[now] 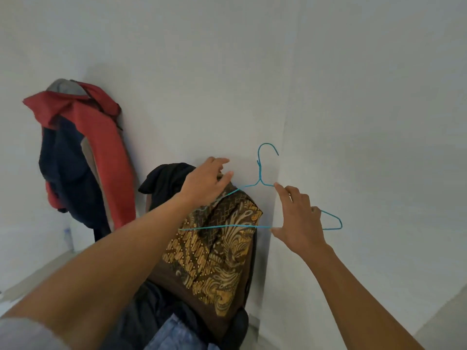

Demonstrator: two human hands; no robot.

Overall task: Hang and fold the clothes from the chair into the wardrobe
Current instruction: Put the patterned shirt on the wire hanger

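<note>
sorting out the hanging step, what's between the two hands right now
In the head view, the blue wire hanger spans the gap: its bottom bar runs from the right hand toward the left hand, across the batik shirt.
</note>
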